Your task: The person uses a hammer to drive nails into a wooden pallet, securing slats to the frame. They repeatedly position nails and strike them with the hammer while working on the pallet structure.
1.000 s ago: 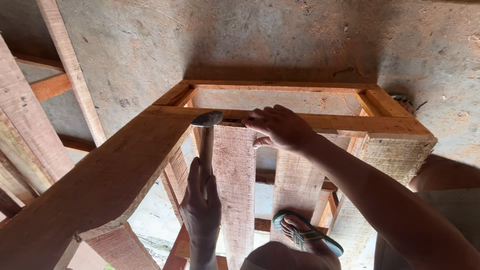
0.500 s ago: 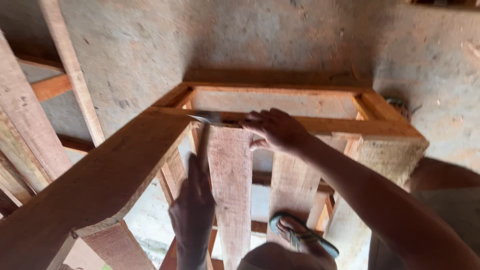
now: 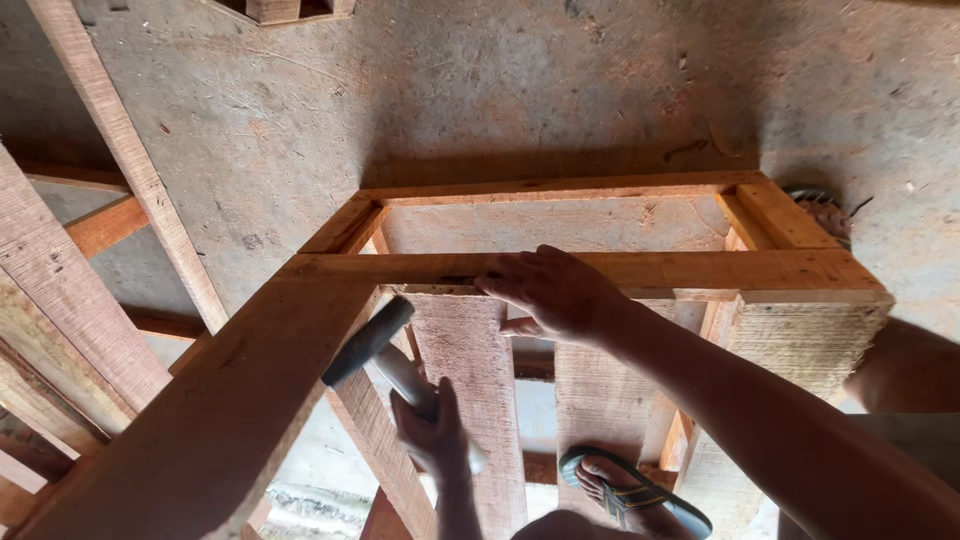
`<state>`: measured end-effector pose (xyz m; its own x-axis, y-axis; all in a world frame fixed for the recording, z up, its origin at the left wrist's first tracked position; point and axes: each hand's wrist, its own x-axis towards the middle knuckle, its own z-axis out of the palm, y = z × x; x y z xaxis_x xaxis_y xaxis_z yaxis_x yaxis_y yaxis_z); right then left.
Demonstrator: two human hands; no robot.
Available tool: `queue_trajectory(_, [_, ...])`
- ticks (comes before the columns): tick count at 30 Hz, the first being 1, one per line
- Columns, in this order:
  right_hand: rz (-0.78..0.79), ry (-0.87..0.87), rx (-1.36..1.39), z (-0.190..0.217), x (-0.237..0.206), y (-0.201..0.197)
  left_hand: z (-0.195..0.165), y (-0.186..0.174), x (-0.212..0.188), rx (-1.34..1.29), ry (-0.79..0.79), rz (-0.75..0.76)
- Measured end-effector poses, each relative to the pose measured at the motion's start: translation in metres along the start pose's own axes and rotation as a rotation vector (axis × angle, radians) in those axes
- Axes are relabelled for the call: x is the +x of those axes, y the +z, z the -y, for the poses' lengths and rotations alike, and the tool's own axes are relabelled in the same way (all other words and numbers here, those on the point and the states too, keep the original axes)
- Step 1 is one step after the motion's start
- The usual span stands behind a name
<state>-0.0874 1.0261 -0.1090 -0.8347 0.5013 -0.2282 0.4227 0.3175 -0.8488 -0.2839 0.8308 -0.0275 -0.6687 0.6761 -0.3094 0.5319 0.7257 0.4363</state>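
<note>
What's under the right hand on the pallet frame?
The right hand rests on the top rail and a vertical plank. Whatever sits beneath the palm and fingers is covered; the left hand holds a hammer.

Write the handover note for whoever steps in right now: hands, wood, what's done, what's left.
Left hand: gripping the hammer by its handle, head raised beside the frame.
Right hand: fingers pressed on the front rail of the wooden frame, above an upright slat.
Done: frame stands assembled on the concrete floor.
Left: nailing at the rail beside the right hand; no nail is visible.
</note>
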Motion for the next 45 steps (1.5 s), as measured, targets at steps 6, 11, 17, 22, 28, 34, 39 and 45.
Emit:
queue_trajectory(6, [0.048, 0.091, 0.039, 0.001, 0.001, -0.004, 0.003, 0.029, -0.017, -0.030, -0.089, -0.031])
queue_trajectory(11, [-0.023, 0.070, 0.037, 0.002, -0.001, -0.003, 0.003, 0.039, -0.027, 0.099, -0.001, -0.076])
queue_trajectory(17, [-0.033, 0.091, 0.039, 0.006, -0.001, -0.008, 0.020, 0.043, -0.021, 0.156, 0.125, -0.129])
queue_trajectory(22, [-0.055, 0.089, 0.028, 0.007, 0.000, -0.010, 0.030, 0.046, -0.024, 0.224, 0.089, -0.124])
queue_trajectory(28, [-0.060, 0.078, -0.020, 0.006, 0.000, -0.008, 0.031, 0.050, -0.024, 0.135, 0.116, -0.162])
queue_trajectory(34, [-0.011, 0.066, 0.029, 0.003, -0.001, -0.005, 0.016, 0.051, -0.014, 0.224, 0.187, -0.194])
queue_trajectory(39, [-0.050, 0.054, -0.017, 0.003, 0.000, -0.009, 0.001, 0.050, -0.008, 0.230, 0.205, -0.234])
queue_trajectory(45, [-0.014, 0.039, -0.053, 0.001, 0.000, -0.012, -0.004, 0.048, -0.002, 0.235, 0.209, -0.222])
